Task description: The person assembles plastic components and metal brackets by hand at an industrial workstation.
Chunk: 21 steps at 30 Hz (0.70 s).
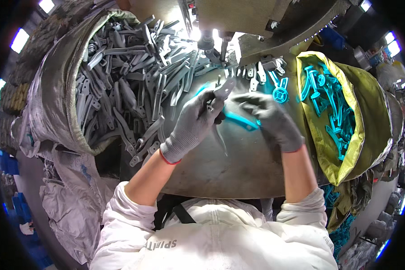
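My left hand (194, 118), in a grey knit glove with a red cuff, is closed around a grey metal lever-shaped part (225, 88). The part's flat, holed end points up past my fingers, and a narrow tail shows below the hand. To its right is my right hand (274, 118), gloved the same way, its fingers stretched out toward the part but apart from it. Nothing shows in those fingers. Between and below the hands, a turquoise handle-like piece (240, 120) lies on the metal worktable (202, 175). A turquoise piece with a round end (280, 93) lies farther right.
A large sack (58, 90) at left spills many grey metal levers (132, 85) onto the table. A yellow sack (362, 112) at right holds turquoise parts (330, 96). Machine tooling (206, 42) hangs above the far table edge, with small metal parts (256, 74) lined up nearby.
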{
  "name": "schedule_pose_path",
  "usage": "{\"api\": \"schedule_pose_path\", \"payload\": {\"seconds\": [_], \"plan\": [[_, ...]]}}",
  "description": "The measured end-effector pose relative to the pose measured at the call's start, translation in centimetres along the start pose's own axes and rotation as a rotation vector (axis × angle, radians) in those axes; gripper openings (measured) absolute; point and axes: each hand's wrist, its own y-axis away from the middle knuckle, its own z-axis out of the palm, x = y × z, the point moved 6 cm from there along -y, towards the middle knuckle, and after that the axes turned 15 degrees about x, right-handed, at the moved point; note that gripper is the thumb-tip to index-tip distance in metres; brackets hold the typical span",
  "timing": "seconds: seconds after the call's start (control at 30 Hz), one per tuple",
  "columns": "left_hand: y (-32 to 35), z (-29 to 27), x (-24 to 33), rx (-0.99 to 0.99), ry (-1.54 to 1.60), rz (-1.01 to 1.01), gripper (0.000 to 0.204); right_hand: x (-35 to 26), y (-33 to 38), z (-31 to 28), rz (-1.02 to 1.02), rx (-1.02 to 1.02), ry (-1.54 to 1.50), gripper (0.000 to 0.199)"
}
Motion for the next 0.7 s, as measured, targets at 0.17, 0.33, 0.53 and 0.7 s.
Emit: {"api": "schedule_pose_path", "payload": {"seconds": [0.17,0.33,0.53,0.7], "plan": [[2.3,0.2,-5.4,-0.033,-0.098,-0.238,0.023,-1.3,2.1,-11.6,-0.416,0.677,1.032,0.024],[2.7,0.7,-5.8,-0.039,-0.086,-0.133,0.025,3.6,2.8,-7.6,-0.896,0.329,1.314,0.024],[0.2,-1.1,-4.8,0.089,0.200,-0.326,0.035,2.4,1.9,-12.2,-0.792,0.842,0.683,0.043],[-3.6,-1.5,-2.5,-0.006,0.223,-0.317,0.031,2.0,-0.2,-14.4,-0.096,0.844,-0.199,0.032]]}}
